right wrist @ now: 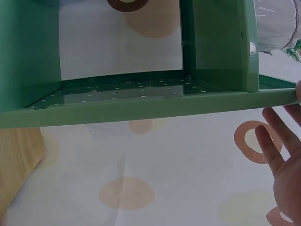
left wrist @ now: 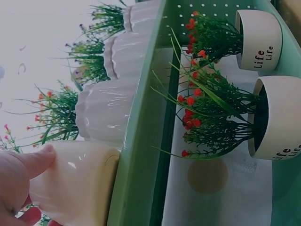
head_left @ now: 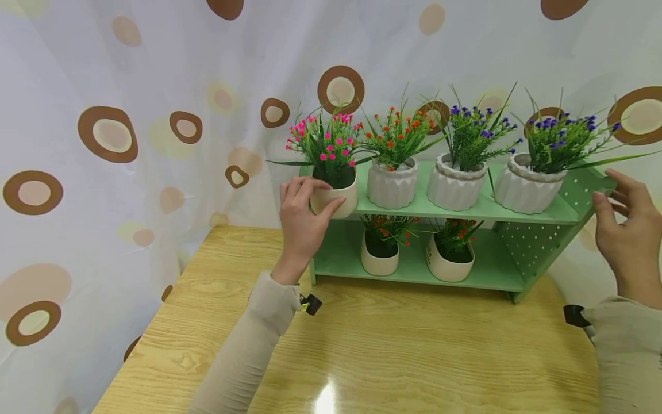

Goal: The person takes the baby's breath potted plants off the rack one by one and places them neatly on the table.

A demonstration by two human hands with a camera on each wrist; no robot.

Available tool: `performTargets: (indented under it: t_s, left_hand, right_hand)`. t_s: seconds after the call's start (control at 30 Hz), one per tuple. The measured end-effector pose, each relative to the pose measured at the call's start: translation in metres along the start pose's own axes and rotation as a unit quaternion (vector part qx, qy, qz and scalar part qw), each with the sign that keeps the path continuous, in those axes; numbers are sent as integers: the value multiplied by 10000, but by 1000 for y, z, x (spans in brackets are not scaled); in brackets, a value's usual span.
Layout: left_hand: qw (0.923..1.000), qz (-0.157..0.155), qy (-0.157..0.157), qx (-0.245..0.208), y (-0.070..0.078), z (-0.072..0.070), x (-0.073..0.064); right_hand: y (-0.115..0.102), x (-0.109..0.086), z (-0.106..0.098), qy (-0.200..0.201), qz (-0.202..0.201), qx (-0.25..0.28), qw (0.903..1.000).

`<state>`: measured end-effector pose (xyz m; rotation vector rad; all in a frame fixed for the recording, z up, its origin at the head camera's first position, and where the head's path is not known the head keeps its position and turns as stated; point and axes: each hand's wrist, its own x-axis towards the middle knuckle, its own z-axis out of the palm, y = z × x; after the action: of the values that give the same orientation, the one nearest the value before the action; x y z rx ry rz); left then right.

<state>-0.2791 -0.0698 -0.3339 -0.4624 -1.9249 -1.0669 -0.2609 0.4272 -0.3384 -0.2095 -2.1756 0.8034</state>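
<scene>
In the head view my left hand (head_left: 305, 221) holds a cream flower pot (head_left: 338, 201) with pink flowers, its thumb on the front and its fingers at the rim. This pot is at the left end of the upper level of a green two-tier shelf (head_left: 414, 280). My right hand (head_left: 631, 230) pinches the top corner of the shelf's right side panel, thumb on one side and fingers on the other. Next to the cream pot is a white fluted pot (head_left: 393, 187) with orange flowers. Two more white fluted pots (head_left: 455, 187) with purple flowers stand farther right.
Two cream pots (head_left: 380, 261) with red flowers stand on the lower level; "Life" lettering shows on them in the left wrist view. The shelf stands on a wood-grain table (head_left: 393, 345). Behind hangs a white curtain (head_left: 181, 63) with brown ring patterns.
</scene>
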Motion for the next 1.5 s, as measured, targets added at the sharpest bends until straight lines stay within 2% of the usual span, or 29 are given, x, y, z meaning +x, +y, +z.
performTargets:
  t_s: [0.37,0.63,0.8,1.0,1.27,1.5]
  left_hand:
    - [10000,34,-71,-48,0,-9,-3]
    - [9997,81,-141,-160,4,-17,-8]
    - [9995,149,-174,-207,6,-24,-12]
    - [9993,271,-177,-203,11,-34,-20]
    - [9989,286,-231,-304,17,-46,-33]
    - [9985,364,-235,-343,15,-54,-46]
  right_hand:
    - [3,0,2,46,-105,40,9999]
    - [3,-1,1,-40,41,-68,10000]
    - [3,-1,2,4,-62,-2,10000]
    - [3,0,2,-3,-49,47,10000]
    - [2,0,1,37,-13,-33,10000]
    - [-2,-3,1,49,-69,-43,10000]
